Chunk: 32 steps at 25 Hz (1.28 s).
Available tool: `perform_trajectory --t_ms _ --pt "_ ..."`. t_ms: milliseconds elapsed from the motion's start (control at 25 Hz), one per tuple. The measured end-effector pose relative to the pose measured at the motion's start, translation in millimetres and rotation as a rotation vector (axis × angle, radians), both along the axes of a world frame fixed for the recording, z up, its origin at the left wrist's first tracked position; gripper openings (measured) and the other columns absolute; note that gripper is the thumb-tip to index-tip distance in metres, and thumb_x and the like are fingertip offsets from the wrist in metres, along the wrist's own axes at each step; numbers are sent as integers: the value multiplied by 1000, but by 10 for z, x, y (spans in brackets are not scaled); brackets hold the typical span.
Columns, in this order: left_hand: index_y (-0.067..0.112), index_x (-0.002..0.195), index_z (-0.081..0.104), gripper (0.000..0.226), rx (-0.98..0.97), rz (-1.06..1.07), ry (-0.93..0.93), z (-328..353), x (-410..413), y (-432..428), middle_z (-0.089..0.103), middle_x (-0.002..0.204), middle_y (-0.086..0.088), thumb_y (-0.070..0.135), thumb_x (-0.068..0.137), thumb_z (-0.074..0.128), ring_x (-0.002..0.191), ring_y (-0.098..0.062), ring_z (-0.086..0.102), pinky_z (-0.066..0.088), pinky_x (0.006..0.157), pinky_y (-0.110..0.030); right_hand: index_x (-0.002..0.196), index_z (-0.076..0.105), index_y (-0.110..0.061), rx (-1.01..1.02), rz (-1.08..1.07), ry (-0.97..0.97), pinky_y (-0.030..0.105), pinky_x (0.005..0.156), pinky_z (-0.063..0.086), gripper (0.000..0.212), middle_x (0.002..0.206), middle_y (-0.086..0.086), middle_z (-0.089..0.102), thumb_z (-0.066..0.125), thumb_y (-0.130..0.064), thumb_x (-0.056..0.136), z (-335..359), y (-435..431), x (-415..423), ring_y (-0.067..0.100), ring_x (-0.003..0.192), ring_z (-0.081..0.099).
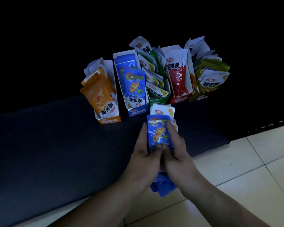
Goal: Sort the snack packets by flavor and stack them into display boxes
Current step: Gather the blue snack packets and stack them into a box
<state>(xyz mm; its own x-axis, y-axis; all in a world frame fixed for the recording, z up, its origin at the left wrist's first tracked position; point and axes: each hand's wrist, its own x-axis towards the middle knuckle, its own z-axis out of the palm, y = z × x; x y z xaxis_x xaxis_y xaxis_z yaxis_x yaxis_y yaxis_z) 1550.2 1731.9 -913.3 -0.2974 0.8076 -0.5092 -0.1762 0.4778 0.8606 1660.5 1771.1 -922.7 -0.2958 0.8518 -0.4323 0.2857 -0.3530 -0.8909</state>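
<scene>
**A:** So, where is the glossy blue foil snack packet (157,133) at this moment?

**B:** Up off the shelf, just in front of the row of boxes. It lies on top of a small bundle of packets that both hands hold. The left hand (144,154) has its fingers curled along the packet's left edge, thumb pressed on the lower face. The right hand (175,154) grasps the right edge, its thumb touching the other thumb.

**A:** What sits behind it?

**B:** A white foil packet with a green corner (162,110) sticks out past the blue one's far end, toward the boxes. Beneath the wrists, more blue packet ends (162,184) poke out. The palms cover them, so I cannot tell which hand holds those.

**A:** And the boxes?

**B:** Five open-topped boxes stand side by side on the dark flat shelf (56,145).
- The orange cardboard display box (110,120) at the left holds leaning orange packets (98,95).
- The blue cardboard display box (136,111) holds blue packets (134,84) standing on end.
- The green cardboard display box (159,100) is crowded with white-and-green packets (154,79).
- The red cardboard display box (180,98) shows a red packet (177,74) facing front.
- The olive cardboard display box (198,96) at the far right holds olive-green packets (210,76), fanned out.

**A:** Which box is the bundle nearest?

**B:** Its far tip is near the front of the green one, beside the blue one's corner.

**A:** Anything else?

**B:** Pale square floor tiles (252,161) to the right, below the shelf.
</scene>
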Motion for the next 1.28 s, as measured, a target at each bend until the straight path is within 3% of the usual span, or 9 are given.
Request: perform_trajectory --t_ms 80,160,360,520,640,720,920,1080,1280 --pt "58 151 29 72 90 -52 3 140 -98 -58 59 141 22 7 105 51 122 4 61 54 102 -26 149 28 -59 94 84 22 11 83 53 68 133 -22 39 48 -9 106 153 -47 -28 -15 104 59" --pt "55 154 23 76 186 -134 53 341 -257 -118 52 148 24 3 105 48 128 8 55 50 101 -17 152 24 -50 197 151 53 5 81 48 70 137 -19 36 46 -2 105 305 -77 -75 -15 109 57" --pt "50 159 -2 90 318 -230 305 809 -767 95 53 145 30 6 104 54 127 12 54 49 97 -11 156 8 -55 369 288 110 6 88 46 81 147 -40 24 50 -7 105 721 344 -423 -19 122 48" --pt "40 160 -15 107 397 -168 495 847 -1186 700 50 151 20 1 98 63 128 8 55 51 107 -30 151 -17 -61 433 317 72 6 85 50 107 151 -34 32 58 -4 101 845 1131 -823 -22 112 55" --pt "32 163 -1 105 434 -110 597 714 -1390 1025 57 145 12 -2 92 69 127 0 60 57 101 -37 152 -8 -63 493 272 59 38 101 56 118 156 -15 43 74 -7 88 760 1561 -1028 4 133 55" --pt "23 164 8 101 507 -68 666 608 -1460 1128 56 147 4 -7 89 68 133 -6 56 57 101 -41 155 4 -59 531 281 11 46 103 55 116 153 -9 49 81 -16 80 715 1684 -1108 12 136 53" --pt "30 164 7 105 481 -24 746 346 -1415 1152 58 144 6 -2 87 71 126 -10 61 61 93 -46 151 33 -47 762 393 -305 52 97 55 96 138 -2 58 89 -36 74 677 1740 -1106 25 126 59" --pt "30 164 8 98 437 -107 827 244 -1237 1183 57 146 3 7 93 71 126 -13 60 55 98 -27 151 43 -28 971 425 -740 45 104 45 89 137 0 49 85 -49 76 713 1743 -948 26 130 41" --pt "29 163 14 97 430 -89 677 110 -1289 1138 57 145 5 9 91 75 129 -7 59 57 101 -33 154 43 -22 965 384 -756 45 105 42 87 140 6 44 79 -54 82 632 1668 -935 30 133 38"
